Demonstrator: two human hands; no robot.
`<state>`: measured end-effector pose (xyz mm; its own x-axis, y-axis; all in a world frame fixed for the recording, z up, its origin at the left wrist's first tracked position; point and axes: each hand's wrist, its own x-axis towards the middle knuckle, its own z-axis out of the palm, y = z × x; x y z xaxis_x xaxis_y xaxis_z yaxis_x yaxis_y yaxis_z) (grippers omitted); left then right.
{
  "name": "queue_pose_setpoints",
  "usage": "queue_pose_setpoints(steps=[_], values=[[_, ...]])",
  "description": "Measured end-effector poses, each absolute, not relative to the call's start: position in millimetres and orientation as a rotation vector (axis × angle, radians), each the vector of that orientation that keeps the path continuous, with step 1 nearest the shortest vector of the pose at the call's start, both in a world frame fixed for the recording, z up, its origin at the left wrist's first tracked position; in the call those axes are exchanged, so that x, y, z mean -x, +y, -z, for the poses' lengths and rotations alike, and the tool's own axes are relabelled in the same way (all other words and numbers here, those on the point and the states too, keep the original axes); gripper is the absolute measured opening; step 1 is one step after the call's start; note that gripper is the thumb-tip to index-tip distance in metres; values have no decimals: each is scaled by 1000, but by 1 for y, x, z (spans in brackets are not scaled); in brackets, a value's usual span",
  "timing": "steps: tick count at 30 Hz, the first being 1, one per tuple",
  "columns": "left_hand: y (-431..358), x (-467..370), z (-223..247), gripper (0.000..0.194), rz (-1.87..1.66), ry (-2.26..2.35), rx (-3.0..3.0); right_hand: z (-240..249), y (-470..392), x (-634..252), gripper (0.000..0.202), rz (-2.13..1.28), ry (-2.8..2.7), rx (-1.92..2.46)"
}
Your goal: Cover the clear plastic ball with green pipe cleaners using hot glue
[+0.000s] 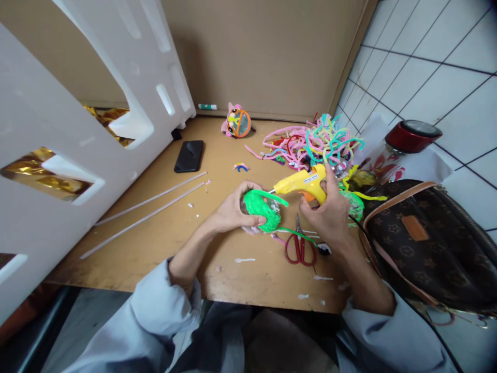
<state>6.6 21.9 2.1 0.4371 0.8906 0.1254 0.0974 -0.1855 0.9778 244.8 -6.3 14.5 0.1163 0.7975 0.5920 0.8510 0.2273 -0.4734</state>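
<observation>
"What are the hands holding?"

"At the centre of the frame, the left hand point(237, 209) is curled around a fuzzy green ball point(267, 210), thumb pressed on its near side. Right of centre, the right hand point(330, 211) is wrapped around the handle of a yellow glue gun point(301, 181), its nozzle aimed left at the ball's top."

"Is the nozzle touching?"

"I can't tell. The tip is right beside a green strip point(276, 198) jutting out over the ball."

"How would you do this well?"

"I'd keep the ball steady, put down a thin line of glue, and keep the left fingers clear of the nozzle, which may be hot. I'd also watch the green tail point(307, 238) by the red scissors point(301, 254), below centre; it could snag."
</observation>
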Motion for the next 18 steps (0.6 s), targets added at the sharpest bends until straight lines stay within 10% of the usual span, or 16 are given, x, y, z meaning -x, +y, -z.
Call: queue_pose_setpoints(steps=[18], values=[[20, -8, -5, 68, -917, 820, -1611, -17, -9, -248, 80, 81, -1736, 1510]])
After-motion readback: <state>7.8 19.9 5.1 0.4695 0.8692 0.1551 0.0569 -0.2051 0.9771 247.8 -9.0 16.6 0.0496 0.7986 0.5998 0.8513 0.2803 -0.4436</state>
